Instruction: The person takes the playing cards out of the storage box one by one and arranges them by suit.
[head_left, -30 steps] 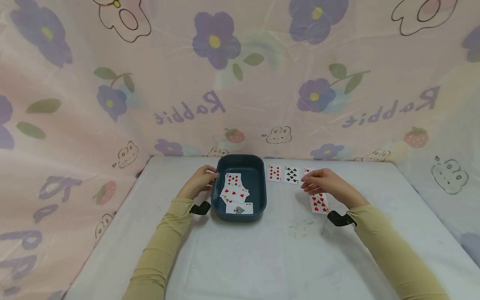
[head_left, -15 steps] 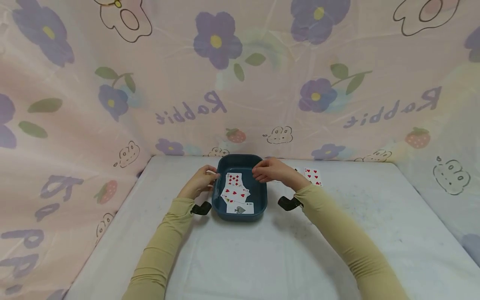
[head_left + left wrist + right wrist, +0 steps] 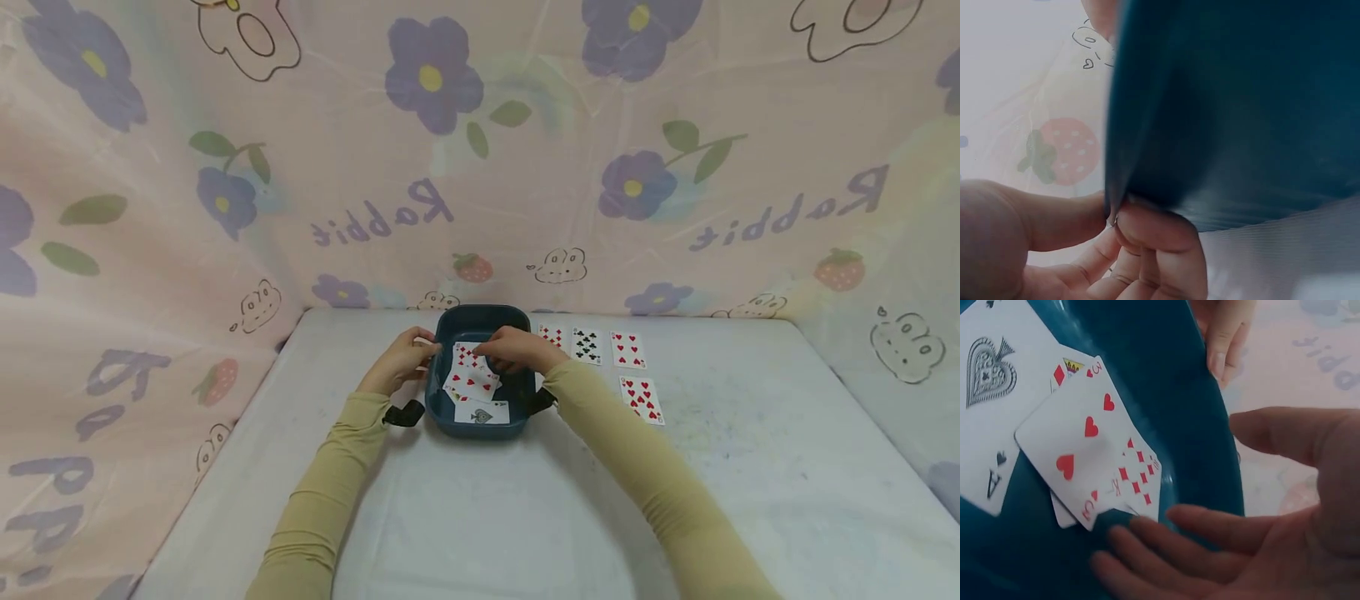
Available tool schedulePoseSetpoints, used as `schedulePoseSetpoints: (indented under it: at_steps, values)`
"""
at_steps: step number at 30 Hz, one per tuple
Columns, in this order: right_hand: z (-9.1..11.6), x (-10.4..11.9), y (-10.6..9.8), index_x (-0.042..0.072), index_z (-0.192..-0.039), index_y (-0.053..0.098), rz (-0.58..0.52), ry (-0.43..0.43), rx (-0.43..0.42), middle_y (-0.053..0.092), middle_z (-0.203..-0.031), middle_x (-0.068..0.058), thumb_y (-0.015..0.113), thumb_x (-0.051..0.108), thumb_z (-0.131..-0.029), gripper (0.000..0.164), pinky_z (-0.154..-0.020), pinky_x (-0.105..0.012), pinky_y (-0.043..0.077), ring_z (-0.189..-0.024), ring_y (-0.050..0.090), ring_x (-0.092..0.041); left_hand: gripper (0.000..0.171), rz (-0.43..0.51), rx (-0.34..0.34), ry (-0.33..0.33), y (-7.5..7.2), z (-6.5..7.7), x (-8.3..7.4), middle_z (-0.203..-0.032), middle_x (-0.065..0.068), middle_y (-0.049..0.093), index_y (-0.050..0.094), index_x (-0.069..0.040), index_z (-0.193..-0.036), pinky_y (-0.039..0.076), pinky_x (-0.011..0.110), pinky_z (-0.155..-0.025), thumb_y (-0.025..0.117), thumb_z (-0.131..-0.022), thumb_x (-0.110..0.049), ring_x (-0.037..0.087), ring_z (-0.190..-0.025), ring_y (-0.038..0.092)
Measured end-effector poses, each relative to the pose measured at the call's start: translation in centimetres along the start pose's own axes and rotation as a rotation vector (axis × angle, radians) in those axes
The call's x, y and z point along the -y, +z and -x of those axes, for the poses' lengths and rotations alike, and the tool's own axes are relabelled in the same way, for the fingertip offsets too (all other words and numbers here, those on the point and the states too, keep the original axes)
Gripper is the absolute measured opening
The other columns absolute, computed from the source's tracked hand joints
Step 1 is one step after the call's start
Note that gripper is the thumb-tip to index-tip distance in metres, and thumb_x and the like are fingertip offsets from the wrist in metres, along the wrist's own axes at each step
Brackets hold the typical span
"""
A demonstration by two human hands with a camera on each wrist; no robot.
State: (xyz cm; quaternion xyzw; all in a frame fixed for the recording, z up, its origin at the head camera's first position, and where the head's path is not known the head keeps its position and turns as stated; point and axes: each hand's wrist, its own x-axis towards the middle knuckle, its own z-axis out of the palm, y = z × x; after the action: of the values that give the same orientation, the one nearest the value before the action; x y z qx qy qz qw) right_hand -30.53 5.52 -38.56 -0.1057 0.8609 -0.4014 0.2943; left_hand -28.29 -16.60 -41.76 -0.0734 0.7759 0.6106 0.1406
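My left hand (image 3: pixel 402 363) pinches the left rim of a dark blue basin (image 3: pixel 448 425); in the left wrist view the thumb (image 3: pixel 1060 219) and curled fingers meet at its edge. My right hand (image 3: pixel 521 350) reaches over the basin's right side. Its fingers (image 3: pixel 1147 550) are loosely extended just above the cards, thumb apart, holding nothing. Inside the basin lie a three of hearts (image 3: pixel 1088 434), a diamond card (image 3: pixel 1141 472) partly under it, and an ace of spades (image 3: pixel 1013 378). A partly covered face card (image 3: pixel 1072 367) shows beneath them.
Right of the basin, a diamond card (image 3: pixel 552 335), a club card (image 3: pixel 587 347) and a heart card (image 3: pixel 628 350) lie face up in a row. Another heart card (image 3: pixel 641 400) lies nearer. A patterned curtain (image 3: pixel 480 183) hangs behind the white table (image 3: pixel 465 517).
My right hand has moved left from above the heart cards on the table to inside the basin area, uncovering those cards. My left hand has stayed at the basin's rim.
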Motion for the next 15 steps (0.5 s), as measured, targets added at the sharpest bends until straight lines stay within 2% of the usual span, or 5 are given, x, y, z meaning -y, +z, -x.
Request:
schedulePoseSetpoints:
  at_steps: [7, 15]
  values:
    - [-0.6, -0.1, 0.5, -0.002, -0.130, 0.050, -0.105, 0.065, 0.001, 0.049, -0.131, -0.021, 0.063, 0.034, -0.091, 0.055, -0.079, -0.044, 0.053, -0.115, 0.053, -0.036, 0.029, -0.004, -0.003, -0.007, 0.1, 0.1, -0.3, -0.102, 0.015, 0.059, 0.044, -0.004, -0.123, 0.048, 0.027, -0.060, 0.055, -0.099, -0.016, 0.019, -0.078, 0.056]
    - [-1.2, -0.6, 1.2, -0.003, -0.122, 0.056, -0.160, 0.074, 0.014, 0.053, -0.118, -0.021, 0.063, 0.030, -0.091, 0.046, -0.080, -0.042, 0.053, -0.106, 0.058, -0.033, 0.026, 0.003, -0.011, -0.019, 0.2, -0.1, -0.1, -0.097, 0.011, 0.058, 0.045, -0.006, -0.120, 0.048, 0.027, -0.061, 0.056, -0.098, -0.015, 0.018, -0.077, 0.054]
